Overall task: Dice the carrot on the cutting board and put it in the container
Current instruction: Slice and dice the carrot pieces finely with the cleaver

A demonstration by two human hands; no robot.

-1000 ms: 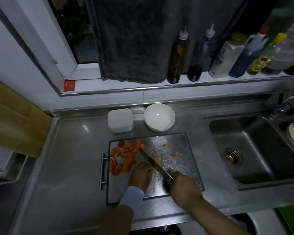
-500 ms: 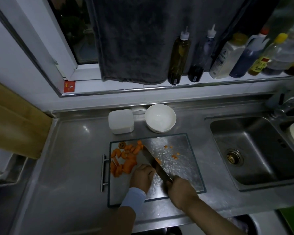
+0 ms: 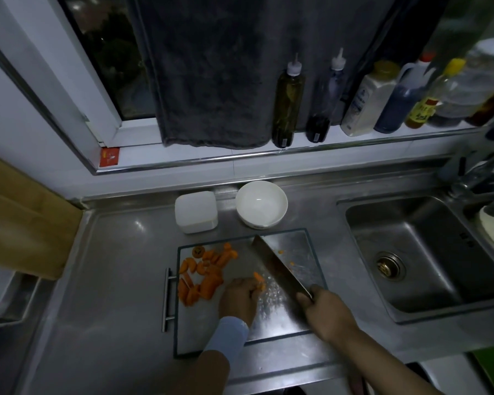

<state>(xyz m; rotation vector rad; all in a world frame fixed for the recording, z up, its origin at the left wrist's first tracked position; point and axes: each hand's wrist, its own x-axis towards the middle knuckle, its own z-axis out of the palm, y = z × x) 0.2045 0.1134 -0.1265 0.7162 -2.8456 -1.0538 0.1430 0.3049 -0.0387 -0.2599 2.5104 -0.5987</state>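
A: Left hand [image 3: 238, 297] is resting on the cutting board [image 3: 303, 252], near its middle; fingers are curling down and bunching together, the tips pinching a small carrot piece [image 3: 259, 278]; a pale sleeve is covering the wrist

B: Right hand [image 3: 325, 309] is gripping the knife [image 3: 277, 266] by the handle, fingers wrapping round it; the broad blade is running diagonally away toward the board's far edge, flat face tilting up (whether the cutting edge is touching the board, cannot tell)

A: Cut carrot pile [image 3: 203, 277] is lying on the left part of the board, just left of the left hand; a few tiny orange bits are lying right of the blade

B: White square container [image 3: 196, 212] and white bowl [image 3: 261, 205] are standing side by side on the steel counter [image 3: 111, 266], just beyond the board's far edge, container on the left; the blade tip is pointing near the bowl; the sink [image 3: 411, 252] is sitting well to the right of the board
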